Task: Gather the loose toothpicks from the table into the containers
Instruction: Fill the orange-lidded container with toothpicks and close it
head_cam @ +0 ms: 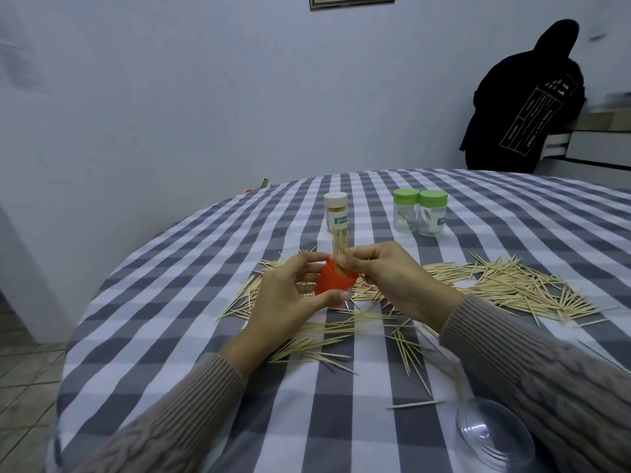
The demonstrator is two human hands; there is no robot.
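Our left hand curls round the small orange plastic container above the grey-checked tablecloth, while our right hand pinches a bundle of wooden toothpicks standing in it. If we tilt it, they may spill back among the loose toothpicks. The white-capped jar has a green label we cannot read.
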